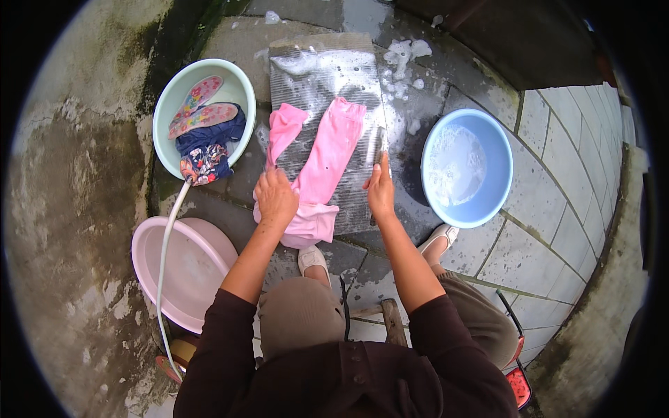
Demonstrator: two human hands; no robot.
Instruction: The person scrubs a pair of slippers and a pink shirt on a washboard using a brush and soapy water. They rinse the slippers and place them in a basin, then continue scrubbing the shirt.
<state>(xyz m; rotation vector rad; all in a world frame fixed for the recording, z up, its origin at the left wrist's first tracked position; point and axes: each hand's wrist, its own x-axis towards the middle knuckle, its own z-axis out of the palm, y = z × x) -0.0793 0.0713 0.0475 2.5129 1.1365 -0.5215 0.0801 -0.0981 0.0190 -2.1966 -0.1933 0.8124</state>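
A pair of small pink trousers [322,161] lies spread on a grey ribbed washboard [327,76] streaked with soap foam. My left hand [276,197] presses down on the waist end of the pink trousers at the board's near left corner. My right hand [380,189] grips a scrubbing brush [380,143] at the board's right edge, just beside one trouser leg. Both forearms are bare, with dark sleeves pushed up to the elbows.
A green basin [240,87] at the upper left holds patterned insoles and dark floral cloth. A white hose [166,244] runs from it across a pink basin [150,240]. A blue basin [500,167] of soapy water stands right. Wet stone paving, a small wooden stool and a red object lie underfoot.
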